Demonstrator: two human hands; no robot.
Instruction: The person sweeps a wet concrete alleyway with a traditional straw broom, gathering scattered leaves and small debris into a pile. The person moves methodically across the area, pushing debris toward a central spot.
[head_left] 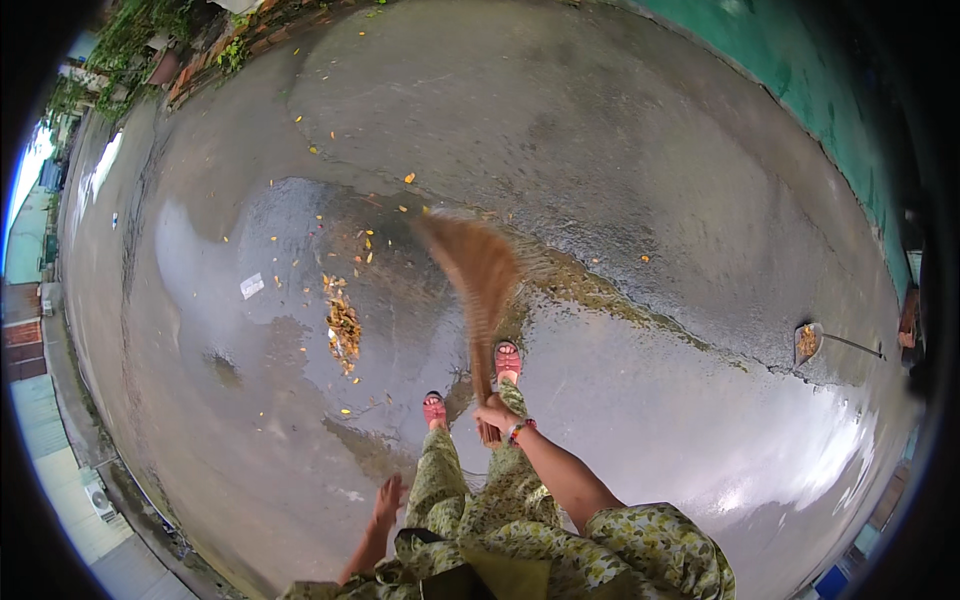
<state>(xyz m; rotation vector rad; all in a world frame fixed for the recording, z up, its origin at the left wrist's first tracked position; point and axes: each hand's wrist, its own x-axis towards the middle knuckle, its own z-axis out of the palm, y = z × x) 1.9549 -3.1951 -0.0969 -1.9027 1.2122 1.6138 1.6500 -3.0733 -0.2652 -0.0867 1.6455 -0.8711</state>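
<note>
My right hand [494,412] is wrapped round the handle of a brown broom [480,270], whose fanned bristles are smeared by motion over the wet pavement ahead of my feet. At my left side hangs my left hand [389,498], holding nothing that I can see, its fingers apart but somewhat blurred. A heap of yellow and brown leaves [343,330] lies left of the broom. Loose yellow leaves [409,178] are scattered beyond it, and a pale flat scrap [252,286] rests left of the heap.
A long-handled dustpan [808,342] with leaves in it stands far right. A green wall [800,70] borders the upper right, and plants with bricks [215,65] edge the upper left. Mossy cracks [620,300] and puddles mark the concrete. My feet wear red sandals [507,356].
</note>
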